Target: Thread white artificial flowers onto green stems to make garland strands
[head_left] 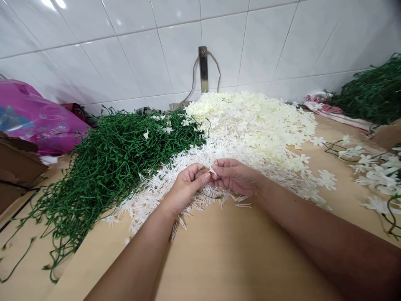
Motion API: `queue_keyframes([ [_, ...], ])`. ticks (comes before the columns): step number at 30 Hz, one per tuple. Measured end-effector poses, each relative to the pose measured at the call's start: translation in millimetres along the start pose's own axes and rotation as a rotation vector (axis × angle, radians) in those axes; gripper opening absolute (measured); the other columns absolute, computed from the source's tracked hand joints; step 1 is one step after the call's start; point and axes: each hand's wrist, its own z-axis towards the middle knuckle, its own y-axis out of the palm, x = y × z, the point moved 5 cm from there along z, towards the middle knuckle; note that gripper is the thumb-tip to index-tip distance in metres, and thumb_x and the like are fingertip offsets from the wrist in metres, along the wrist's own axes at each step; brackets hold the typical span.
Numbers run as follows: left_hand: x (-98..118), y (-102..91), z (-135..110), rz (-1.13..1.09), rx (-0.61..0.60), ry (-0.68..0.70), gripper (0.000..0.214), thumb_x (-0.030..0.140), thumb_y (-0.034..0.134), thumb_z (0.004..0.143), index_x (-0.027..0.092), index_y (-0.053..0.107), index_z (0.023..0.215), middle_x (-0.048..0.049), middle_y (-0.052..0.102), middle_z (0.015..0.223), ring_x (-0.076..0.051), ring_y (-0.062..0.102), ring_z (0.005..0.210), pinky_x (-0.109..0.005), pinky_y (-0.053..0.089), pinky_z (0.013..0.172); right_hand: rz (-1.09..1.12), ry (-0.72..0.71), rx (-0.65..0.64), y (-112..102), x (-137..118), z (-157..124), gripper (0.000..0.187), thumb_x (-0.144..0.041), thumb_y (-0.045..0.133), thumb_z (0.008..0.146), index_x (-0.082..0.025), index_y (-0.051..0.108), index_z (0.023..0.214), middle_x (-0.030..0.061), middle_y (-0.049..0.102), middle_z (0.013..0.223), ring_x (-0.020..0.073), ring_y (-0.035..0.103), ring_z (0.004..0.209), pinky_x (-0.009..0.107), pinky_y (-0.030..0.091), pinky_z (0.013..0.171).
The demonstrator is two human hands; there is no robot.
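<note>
My left hand [188,184] and my right hand [233,175] meet over the middle of the table, both with fingers pinched. Between the fingertips sits a small white plastic flower piece [212,170], and a thin green stem [210,195] trails down from the left hand. Just beyond the hands lies a spread of white spiky flower centres [175,167]. Behind them is a heap of cream petals [250,121]. A big tangle of green stems [109,167] lies to the left.
Finished flowers on stems [372,171] lie at the right edge, with another green heap [372,92] behind. A pink plastic bag [34,117] and a cardboard box [15,167] stand at left. The tan tabletop [225,251] ends at a white tiled wall [140,50].
</note>
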Motion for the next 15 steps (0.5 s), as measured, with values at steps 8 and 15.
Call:
queue_keyframes([
  [8,0.6,-1.3,0.1,-0.007,0.075,-0.001,0.016,0.027,0.06,0.068,0.014,0.052,0.068,0.0073,0.039,0.045,-0.003,0.03,0.041,-0.017,0.022,0.042,-0.037,-0.002,0.021,-0.4,-0.2,0.4,0.018,-0.02,0.068,0.062,-0.012,0.053,0.066,-0.001,0.056,0.063,0.0071,0.055,0.06,0.023,0.045,0.066],
  [15,-1.7,-4.5,-0.3,-0.048,0.115,-0.043,0.014,0.023,0.059,0.065,0.015,0.047,0.067,0.0092,0.035,0.043,-0.002,0.023,0.037,-0.018,0.015,0.041,-0.041,-0.026,0.021,1.9,-2.4,-0.6,0.02,-0.018,0.069,0.059,-0.013,0.052,0.069,-0.0018,0.057,0.062,0.0071,0.055,0.057,0.022,0.044,0.061],
])
